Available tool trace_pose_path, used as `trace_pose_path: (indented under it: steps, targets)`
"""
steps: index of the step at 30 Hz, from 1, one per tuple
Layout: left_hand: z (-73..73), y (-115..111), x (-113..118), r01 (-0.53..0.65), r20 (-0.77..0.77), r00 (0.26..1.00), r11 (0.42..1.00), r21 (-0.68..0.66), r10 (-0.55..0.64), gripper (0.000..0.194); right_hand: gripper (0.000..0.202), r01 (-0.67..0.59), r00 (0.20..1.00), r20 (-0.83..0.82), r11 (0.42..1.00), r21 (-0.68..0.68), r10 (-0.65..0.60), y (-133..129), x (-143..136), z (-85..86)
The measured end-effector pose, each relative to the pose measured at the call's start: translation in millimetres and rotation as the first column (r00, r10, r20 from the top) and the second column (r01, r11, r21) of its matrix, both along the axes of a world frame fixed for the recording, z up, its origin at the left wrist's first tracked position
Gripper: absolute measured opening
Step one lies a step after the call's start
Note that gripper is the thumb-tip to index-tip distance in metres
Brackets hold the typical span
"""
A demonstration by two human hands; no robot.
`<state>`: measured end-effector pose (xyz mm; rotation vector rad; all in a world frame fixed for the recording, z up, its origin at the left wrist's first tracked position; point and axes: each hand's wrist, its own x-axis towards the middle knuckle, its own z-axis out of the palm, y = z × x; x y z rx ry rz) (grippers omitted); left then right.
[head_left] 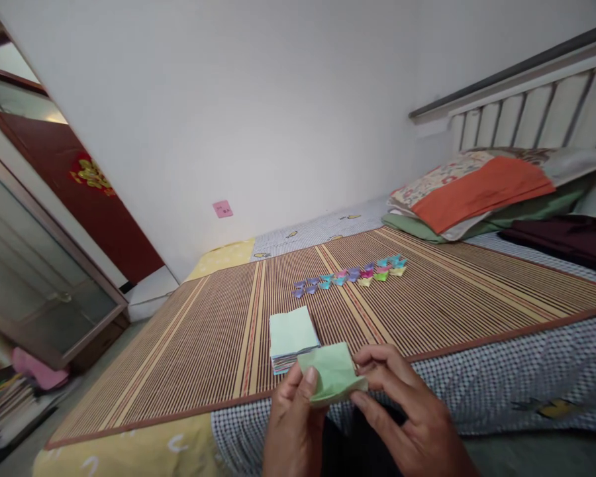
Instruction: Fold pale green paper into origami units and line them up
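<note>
A light green sheet of paper (332, 372), bent along its lower edge, is held between both hands over the front edge of the mat. My left hand (297, 417) pinches its left side, the thumb lying on top. At its right side, my right hand (407, 407) grips the paper's lower right corner between thumb and fingers. Just behind the hands, a stack of paper squares (293, 334) with a pale green top sheet rests on the mat. Farther back lie small folded paper pieces (352, 275) in purple, blue, pink, yellow and green, set out in two rows.
A striped bamboo mat (218, 338) covers the bed. Pillows (481, 192) and dark folded cloth (566, 240) lie at the right. A pink note (222, 209) is on the wall. At the left stand a glass-fronted cabinet (44, 265) and a pile of books (4, 404).
</note>
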<state>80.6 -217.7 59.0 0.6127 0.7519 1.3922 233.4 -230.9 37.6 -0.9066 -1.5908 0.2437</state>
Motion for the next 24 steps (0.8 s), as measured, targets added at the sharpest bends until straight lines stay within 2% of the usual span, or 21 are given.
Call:
trace_pose_path:
  steps: [5,10,14,17,21,24]
  targets:
    - [-6.0,-7.1,2.7,-0.017,0.029,0.999,0.998,-0.064,0.019,0.038,0.019,0.005,0.999,-0.042,0.996,-0.084,-0.009,5.4,-5.7,-1.9]
    - [-9.5,-5.9,10.5,-0.003,0.013,1.0,1.0,0.013,0.002,0.039,0.022,-0.01,0.999,-0.041,0.991,-0.132,0.004,9.1,-7.9,-3.6]
    - [-12.9,-4.4,15.9,-0.019,0.0,1.0,0.999,-0.04,0.019,0.04,0.026,0.007,1.0,-0.023,0.984,-0.177,-0.011,10.5,-8.0,-4.9]
    - [-15.2,-5.1,18.1,-0.045,-0.013,0.999,0.999,-0.018,0.045,0.039,0.028,0.034,0.999,-0.011,0.977,-0.209,-0.037,10.7,-7.4,-4.2]
    - [-19.3,-4.6,17.5,0.027,-0.021,0.999,1.0,0.008,-0.026,0.036,0.029,0.054,0.998,-0.01,0.978,-0.2,-0.058,9.9,-6.9,-2.0]
    - [-22.2,-4.5,17.4,-0.001,-0.022,1.0,1.0,0.001,0.001,0.035,0.029,0.059,0.998,-0.013,0.979,-0.193,-0.062,8.8,-7.1,-0.1]
